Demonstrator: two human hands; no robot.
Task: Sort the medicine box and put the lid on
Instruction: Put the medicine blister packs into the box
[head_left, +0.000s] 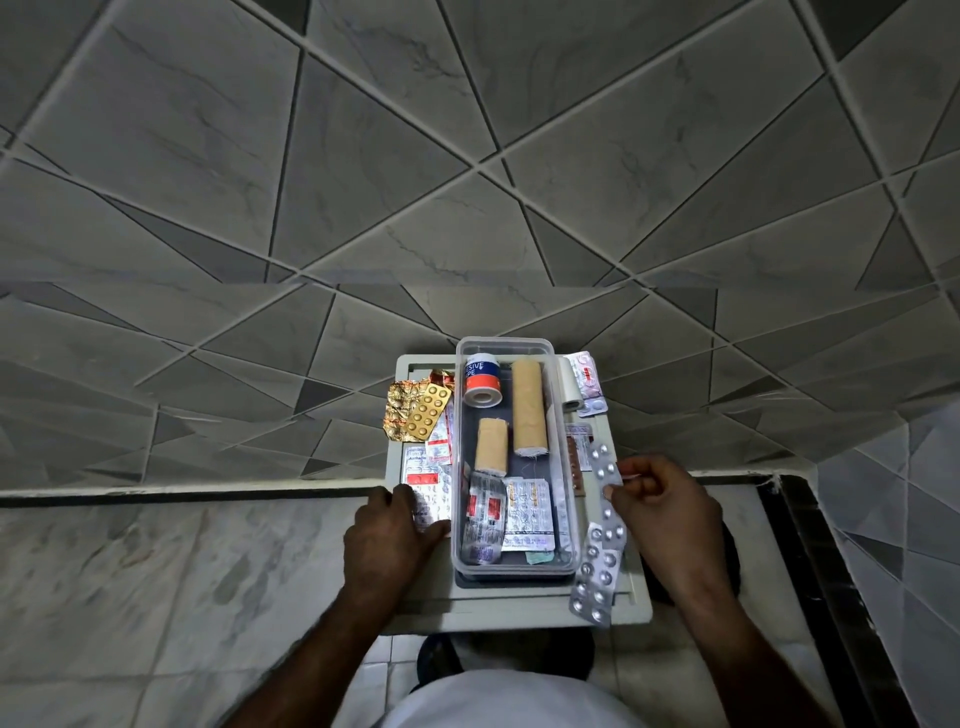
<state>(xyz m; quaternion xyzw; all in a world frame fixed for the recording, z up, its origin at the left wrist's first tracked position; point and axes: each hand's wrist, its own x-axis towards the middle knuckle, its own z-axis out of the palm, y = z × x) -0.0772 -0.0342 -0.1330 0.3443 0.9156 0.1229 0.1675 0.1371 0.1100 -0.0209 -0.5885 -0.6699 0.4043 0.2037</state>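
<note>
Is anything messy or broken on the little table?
Yes. A crumpled gold foil strip lies left of the clear box, looking used up. A long silver pill strip at the near right hangs past the table's edge. Other pill packets lie scattered outside the box.

I see both my forearms coming up from the bottom of the frame, bare and angled inward toward the centre. My left hand (387, 540) sits left of centre, palm down, knuckles toward the camera, its fingers (410, 499) spread forward and pressed flat. My right hand (667, 512) sits right of centre at about the same height, turned with the back of the hand outward. Its fingers (631, 475) curl inward toward the thumb in a loose pinch, the tips pointing to the left of the frame. The two hands are well apart. A white garment covers my torso at the bottom centre.
</note>
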